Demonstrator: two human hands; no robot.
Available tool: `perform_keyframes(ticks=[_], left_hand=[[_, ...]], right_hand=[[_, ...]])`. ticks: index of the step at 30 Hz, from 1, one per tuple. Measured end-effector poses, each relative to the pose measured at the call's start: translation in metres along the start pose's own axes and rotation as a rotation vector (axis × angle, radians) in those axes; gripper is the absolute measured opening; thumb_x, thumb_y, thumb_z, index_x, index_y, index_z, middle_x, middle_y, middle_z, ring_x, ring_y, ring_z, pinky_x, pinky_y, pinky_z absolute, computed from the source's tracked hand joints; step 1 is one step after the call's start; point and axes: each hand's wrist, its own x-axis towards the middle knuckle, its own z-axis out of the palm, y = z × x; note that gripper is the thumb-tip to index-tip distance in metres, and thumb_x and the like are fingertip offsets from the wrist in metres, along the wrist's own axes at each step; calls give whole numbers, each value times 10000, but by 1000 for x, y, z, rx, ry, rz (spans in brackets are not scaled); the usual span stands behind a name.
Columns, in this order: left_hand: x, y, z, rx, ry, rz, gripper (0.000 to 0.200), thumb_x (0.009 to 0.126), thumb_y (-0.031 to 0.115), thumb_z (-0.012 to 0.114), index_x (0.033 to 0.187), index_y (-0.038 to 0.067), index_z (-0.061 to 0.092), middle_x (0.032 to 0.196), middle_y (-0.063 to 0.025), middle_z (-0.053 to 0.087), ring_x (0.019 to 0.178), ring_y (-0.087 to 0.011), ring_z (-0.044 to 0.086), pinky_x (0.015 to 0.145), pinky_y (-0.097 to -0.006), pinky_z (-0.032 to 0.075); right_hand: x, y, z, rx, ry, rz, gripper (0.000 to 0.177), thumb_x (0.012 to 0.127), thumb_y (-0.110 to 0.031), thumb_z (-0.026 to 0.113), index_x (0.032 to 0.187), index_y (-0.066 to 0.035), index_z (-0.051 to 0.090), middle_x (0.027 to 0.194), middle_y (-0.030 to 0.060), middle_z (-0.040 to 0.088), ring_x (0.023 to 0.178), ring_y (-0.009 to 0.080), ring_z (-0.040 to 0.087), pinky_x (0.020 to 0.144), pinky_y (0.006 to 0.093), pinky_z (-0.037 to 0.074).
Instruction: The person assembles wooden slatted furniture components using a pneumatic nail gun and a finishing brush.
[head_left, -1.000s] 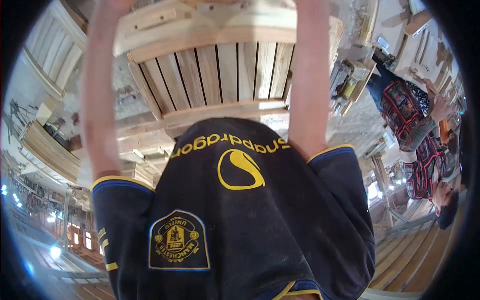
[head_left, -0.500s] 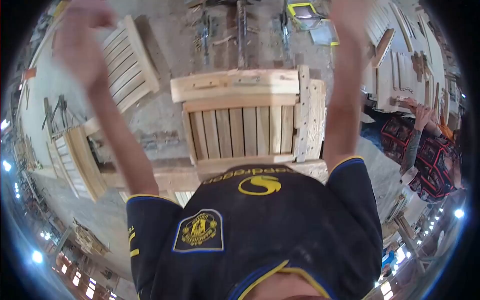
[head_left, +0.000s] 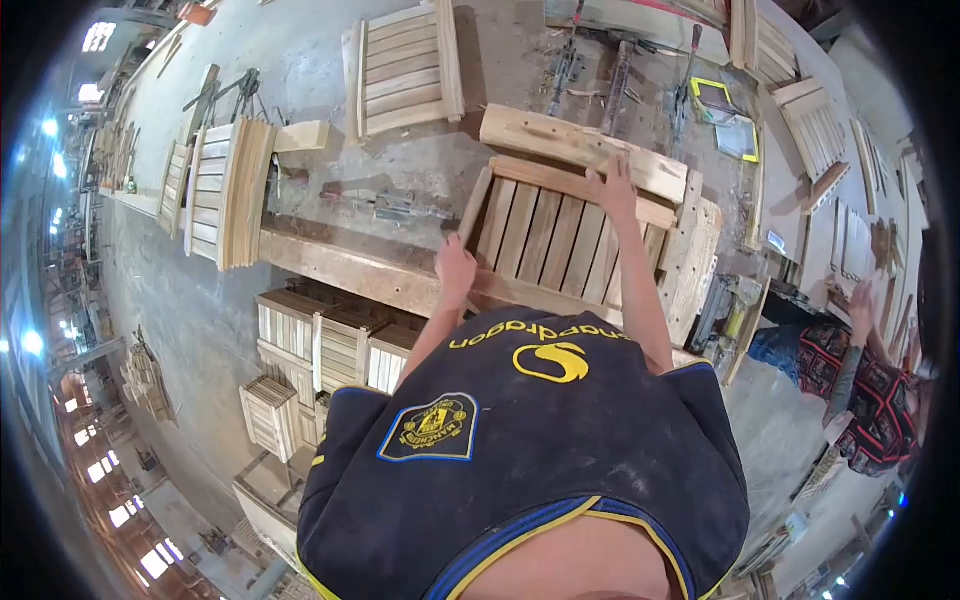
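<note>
A slatted wooden panel (head_left: 545,235) with a frame around its slats lies tilted in view on the workbench in front of me. My left hand (head_left: 456,268) is closed around its near left corner. My right hand (head_left: 614,190) rests with fingers spread on the panel's far rail, fingertips reaching toward a thick wooden beam (head_left: 540,130). This beam lies along the far side of the panel. On the right, a board with a row of holes (head_left: 682,235) stands against the panel's end.
Bar clamps (head_left: 568,65) lie beyond the beam. Another slatted panel (head_left: 402,70) lies at the far left, and several stacked ones (head_left: 230,195) stand left of the bench edge (head_left: 340,262). Below are more slatted pieces (head_left: 345,350). A co-worker in a patterned shirt (head_left: 865,400) is at right.
Both my hands have come down from raised, blurred positions onto the panel. The view has turned, so the panel now appears tilted and farther right.
</note>
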Motion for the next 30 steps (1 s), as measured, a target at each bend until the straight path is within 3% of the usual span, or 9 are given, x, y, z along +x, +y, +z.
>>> perform_keyframes(ticks=[3,5,8,10,14,16,17,20,30], left_hand=[[10,-14,-4,106,19,-30,254,781,124,572,1004,34,490,936,-220,570,862,-413,588,747,-490,482],[12,-19,-2,200,28,-27,298,778,158,580,1037,50,481,958,-214,569,897,-398,590,765,-501,467],[-2,9,-12,287,366,165,377,754,175,592,1092,50,480,1070,-175,513,998,-374,521,806,-491,444],[-2,18,-1,164,248,296,412,741,183,599,1104,33,472,1077,-183,495,998,-386,511,808,-494,443],[-7,24,34,91,93,357,496,716,204,612,1131,-7,440,1070,-228,453,999,-426,492,827,-499,443],[-10,28,34,70,45,326,540,711,208,624,1152,-24,415,1071,-259,432,998,-442,489,833,-506,441],[-8,27,34,46,51,322,547,712,206,628,1162,-14,409,1072,-262,437,994,-444,493,835,-505,440],[-3,19,29,-24,2,313,559,716,201,632,1185,6,399,1088,-270,447,1001,-448,495,846,-500,438],[-4,-3,26,-196,-106,332,564,741,162,612,1237,35,375,1153,-289,453,1023,-451,497,879,-476,426]], right_hand=[[-29,7,-51,237,7,149,681,841,-459,520,1301,36,439,1310,261,464,1232,369,442,1026,414,355],[-68,32,-71,137,87,149,501,825,-393,539,1158,-20,572,1165,204,586,1098,387,531,929,441,418],[-149,26,-92,-7,-28,199,385,816,-350,553,1065,-62,610,1085,156,625,1044,369,554,900,457,415],[-204,47,-52,-112,84,5,311,812,-339,579,979,-81,623,987,118,640,1016,324,566,883,488,405],[-240,50,-28,-230,-145,80,261,797,-360,610,894,-119,638,948,65,642,1009,284,567,871,519,392],[-235,67,-24,8,-171,127,264,779,-405,627,857,-154,658,939,36,638,979,260,575,863,541,386],[-231,70,-24,-62,-152,108,254,728,-369,689,839,-140,683,870,45,654,906,252,604,805,435,446],[-222,74,-25,-3,-268,180,266,717,-368,689,852,-138,685,887,40,662,877,246,624,794,394,472],[-202,84,-16,-37,-423,261,247,711,-359,665,845,-152,690,876,30,673,853,217,634,750,351,498]])
